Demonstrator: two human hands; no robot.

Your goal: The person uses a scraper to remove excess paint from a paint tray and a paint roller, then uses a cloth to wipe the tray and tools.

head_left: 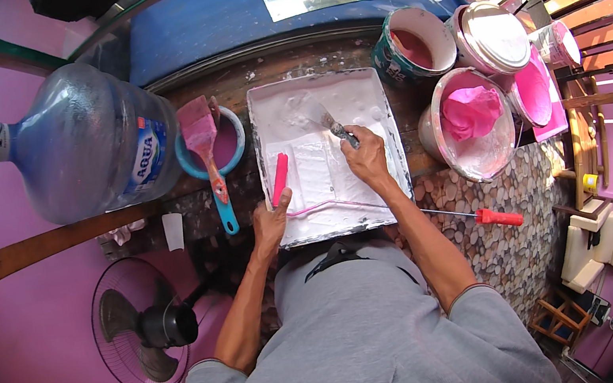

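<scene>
The table (225,84) takes up most of what's before me, and everything messy seems kept on it within arm's reach of the worker. The big bottle (78,139) lies on its side at the left, neck outward, its bulk well off the working spot. Then the tray (384,111), square to the body at the table's near edge, likely so that both hands can work over it; white paint coats it, and its rim probably stops spills.

The pails cluster at the right: a green pail (388,58), a lidded pail (496,33) and, nearer, a smeared pail (437,127) with a pink bundle (470,113) inside. Left of the tray, the bowl (185,158) serves as a rest: a brush (198,132) lies across it, bristles over the bowl, handle jutting toward the worker, easy to grab.

The roller (280,178) spans the tray, its wire crossing the near end and its red handle beyond the right side. The left hand (272,225) is closed around the roller's near end, which I take to steady it. The right hand (367,156) is wrapped snugly about the scraper (325,118), blade angled down into the paint, perhaps for control.
</scene>
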